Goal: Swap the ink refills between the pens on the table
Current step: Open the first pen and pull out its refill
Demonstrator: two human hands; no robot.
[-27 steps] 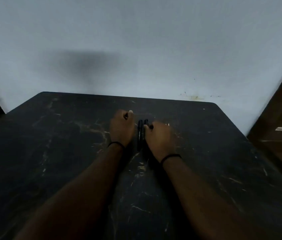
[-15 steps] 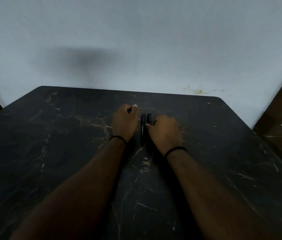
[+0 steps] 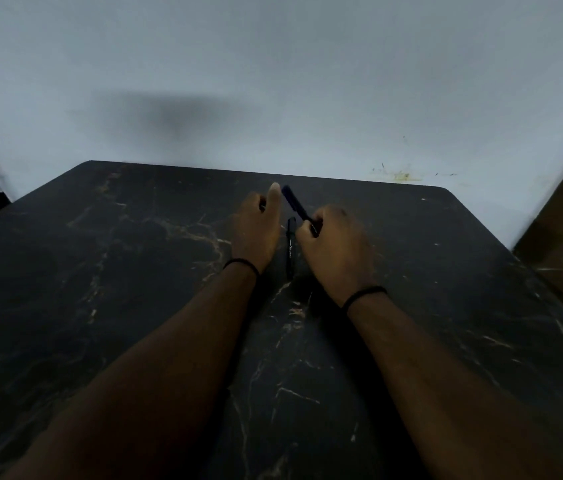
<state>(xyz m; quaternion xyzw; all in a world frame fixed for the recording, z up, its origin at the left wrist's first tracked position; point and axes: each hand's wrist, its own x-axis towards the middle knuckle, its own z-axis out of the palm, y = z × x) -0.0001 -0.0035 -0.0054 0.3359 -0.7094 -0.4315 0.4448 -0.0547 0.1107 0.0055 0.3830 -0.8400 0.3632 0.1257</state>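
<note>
Now right hand (image 3: 335,244) grips tilted pen (image 3: 295,206), curled

Dark marble-look bench (image 3: 134,271) with pale veins and a dull sheen, two smooth black plastic pens (image 3: 290,247) (image 3: 296,204), thin black cord wristbands (image 3: 241,263), matt pale painted wall (image 3: 273,81).

You have one pen (image 3: 290,249) lying on the table (image 3: 117,271), running from 6 to 12 o'clock between your hands. Your left hand (image 3: 256,230) sits at its 9 o'clock, your right hand (image 3: 335,251) at 3 o'clock, gripping a second pen (image 3: 295,204) whose free end tilts toward 11 o'clock. The wall (image 3: 273,81) stands behind the table at 12 o'clock.
</note>
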